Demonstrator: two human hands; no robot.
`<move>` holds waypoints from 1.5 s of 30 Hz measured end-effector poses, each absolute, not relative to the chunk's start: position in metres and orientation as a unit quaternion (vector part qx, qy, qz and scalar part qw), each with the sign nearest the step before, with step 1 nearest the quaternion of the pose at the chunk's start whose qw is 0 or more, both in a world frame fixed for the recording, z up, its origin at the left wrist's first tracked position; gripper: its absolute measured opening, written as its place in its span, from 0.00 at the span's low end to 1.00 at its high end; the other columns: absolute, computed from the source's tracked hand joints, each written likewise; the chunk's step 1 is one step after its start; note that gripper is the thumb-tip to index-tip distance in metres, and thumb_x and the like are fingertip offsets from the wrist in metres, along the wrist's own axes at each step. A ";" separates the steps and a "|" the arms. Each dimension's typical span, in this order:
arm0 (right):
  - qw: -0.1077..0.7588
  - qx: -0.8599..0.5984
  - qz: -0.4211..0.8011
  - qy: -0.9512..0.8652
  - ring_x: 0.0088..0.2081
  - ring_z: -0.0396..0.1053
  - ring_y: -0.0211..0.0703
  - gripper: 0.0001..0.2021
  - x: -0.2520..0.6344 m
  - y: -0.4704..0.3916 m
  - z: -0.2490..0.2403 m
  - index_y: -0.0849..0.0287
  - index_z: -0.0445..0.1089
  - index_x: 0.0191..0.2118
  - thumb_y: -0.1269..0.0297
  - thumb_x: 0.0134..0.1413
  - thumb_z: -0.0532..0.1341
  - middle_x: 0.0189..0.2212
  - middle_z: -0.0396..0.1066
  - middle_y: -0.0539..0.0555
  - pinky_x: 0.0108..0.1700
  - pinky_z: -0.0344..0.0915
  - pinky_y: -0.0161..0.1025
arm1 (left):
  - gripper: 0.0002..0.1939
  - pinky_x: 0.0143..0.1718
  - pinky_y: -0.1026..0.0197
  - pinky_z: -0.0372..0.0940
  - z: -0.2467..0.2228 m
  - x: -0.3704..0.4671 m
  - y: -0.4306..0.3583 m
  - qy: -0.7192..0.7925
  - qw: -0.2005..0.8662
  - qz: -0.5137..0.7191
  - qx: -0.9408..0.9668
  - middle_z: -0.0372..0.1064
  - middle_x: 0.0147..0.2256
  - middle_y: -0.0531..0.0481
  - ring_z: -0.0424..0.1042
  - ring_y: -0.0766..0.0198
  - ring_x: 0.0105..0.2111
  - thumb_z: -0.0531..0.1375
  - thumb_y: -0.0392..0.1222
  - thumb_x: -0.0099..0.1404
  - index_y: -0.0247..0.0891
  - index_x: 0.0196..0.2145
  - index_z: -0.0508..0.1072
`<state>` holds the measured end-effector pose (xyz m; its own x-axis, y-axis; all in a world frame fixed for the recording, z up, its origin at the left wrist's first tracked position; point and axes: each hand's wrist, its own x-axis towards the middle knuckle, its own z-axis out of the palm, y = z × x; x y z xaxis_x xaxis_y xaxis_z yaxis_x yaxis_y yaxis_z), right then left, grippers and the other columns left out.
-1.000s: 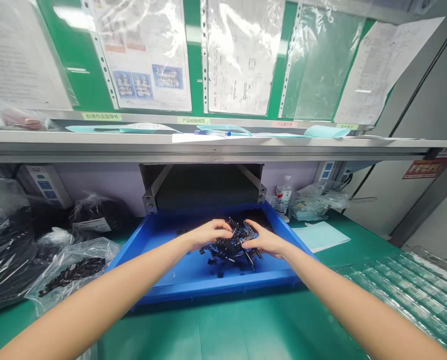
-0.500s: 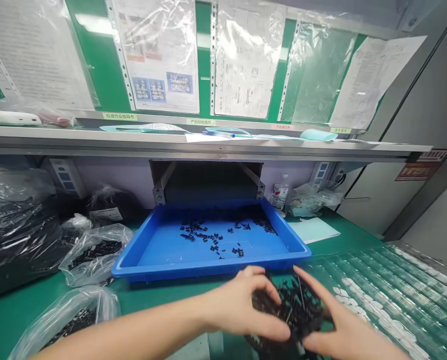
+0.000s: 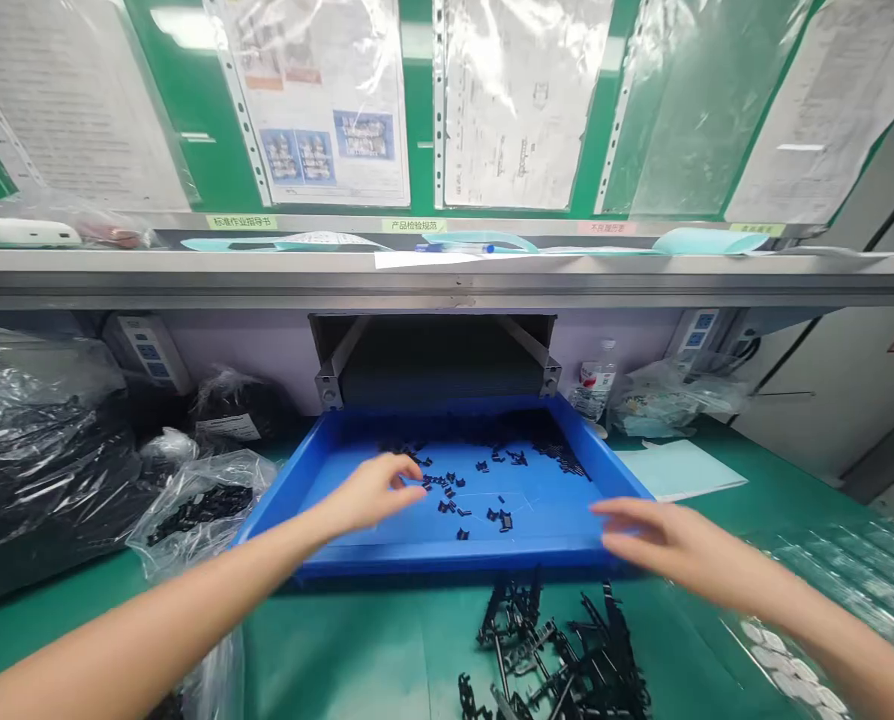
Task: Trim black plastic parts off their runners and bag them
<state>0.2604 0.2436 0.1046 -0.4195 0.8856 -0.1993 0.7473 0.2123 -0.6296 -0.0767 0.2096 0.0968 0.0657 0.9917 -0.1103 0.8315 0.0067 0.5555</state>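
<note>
My left hand (image 3: 378, 490) hovers over the left part of the blue tray (image 3: 342, 555), fingers loosely bent, thumb and fingertips apart, holding nothing I can see. Small black plastic pieces (image 3: 501, 518) lie scattered inside the tray close to its fingertips. Over the tray's right front corner, my right hand (image 3: 653, 535) is stretched out with empty fingers. Between my forearms, a tangled pile of black plastic parts (image 3: 559, 660), several of them long and thin, rests on the green mat in front of the tray.
Bags of black parts (image 3: 203, 510) stand at the left. A dark conveyor opening (image 3: 447, 360) sits behind the tray. A bottle (image 3: 595, 380), a plastic bag (image 3: 661, 395) and pale sheets (image 3: 683, 470) are at the back right. Clear trays with white pieces (image 3: 799, 670) lie right. A shelf (image 3: 454, 285) spans above.
Both hands have let go of the cluster of black parts, which now lies on the mat. They have moved apart and forward, the left one over the tray. The view has turned slightly.
</note>
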 end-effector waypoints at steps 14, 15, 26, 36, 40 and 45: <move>0.070 -0.563 0.317 -0.760 0.39 0.68 0.43 0.13 0.110 0.424 0.043 0.59 0.63 0.49 0.62 0.59 0.56 0.45 0.65 0.56 0.38 0.68 0.44 | 0.15 0.41 0.50 0.66 0.049 -0.059 0.398 0.783 0.228 0.097 0.570 0.65 0.46 0.45 0.68 0.57 0.42 0.55 0.43 0.64 0.35 0.47 0.66; 0.065 -0.564 0.306 -0.765 0.39 0.68 0.43 0.13 0.105 0.428 0.039 0.60 0.63 0.49 0.62 0.59 0.56 0.45 0.65 0.56 0.39 0.68 0.44 | 0.15 0.40 0.50 0.66 0.050 -0.053 0.407 0.787 0.238 0.088 0.562 0.65 0.46 0.45 0.68 0.57 0.41 0.55 0.43 0.64 0.35 0.47 0.66; 0.101 -0.485 0.182 -0.849 0.43 0.66 0.45 0.11 0.113 0.387 0.049 0.58 0.65 0.47 0.62 0.59 0.56 0.47 0.64 0.56 0.43 0.65 0.47 | 0.14 0.39 0.52 0.67 0.051 -0.021 0.356 0.749 0.238 0.096 0.611 0.66 0.44 0.45 0.69 0.59 0.39 0.55 0.42 0.64 0.35 0.46 0.66; 0.221 -0.450 0.195 -0.843 0.41 0.69 0.44 0.11 0.171 0.268 0.119 0.59 0.71 0.41 0.70 0.56 0.53 0.40 0.72 0.53 0.46 0.64 0.40 | 0.17 0.26 0.64 0.60 0.131 -0.039 0.238 0.669 0.192 0.198 0.690 0.63 0.15 0.56 0.67 0.65 0.20 0.49 0.47 0.64 0.37 0.22 0.65; 0.248 -0.423 0.281 -0.825 0.35 0.70 0.43 0.09 0.190 0.206 0.119 0.56 0.74 0.34 0.65 0.51 0.56 0.34 0.74 0.49 0.40 0.66 0.39 | 0.17 0.20 0.66 0.54 0.125 -0.031 0.179 0.631 0.240 0.206 0.708 0.57 0.09 0.59 0.62 0.66 0.14 0.51 0.48 0.60 0.40 0.17 0.58; 0.359 -0.418 0.532 -0.643 0.26 0.67 0.40 0.08 0.195 0.163 0.095 0.57 0.73 0.31 0.62 0.41 0.65 0.26 0.73 0.49 0.34 0.66 0.39 | 0.13 0.21 0.65 0.54 0.084 -0.019 0.152 0.558 0.326 0.201 0.736 0.61 0.13 0.57 0.64 0.64 0.17 0.53 0.48 0.58 0.39 0.22 0.67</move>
<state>0.1954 0.1626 0.0946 -0.3923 0.9197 0.0180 0.1553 0.0855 -0.9842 -0.0195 0.1517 0.0839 0.2975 0.9522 -0.0687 0.6904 -0.1649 0.7044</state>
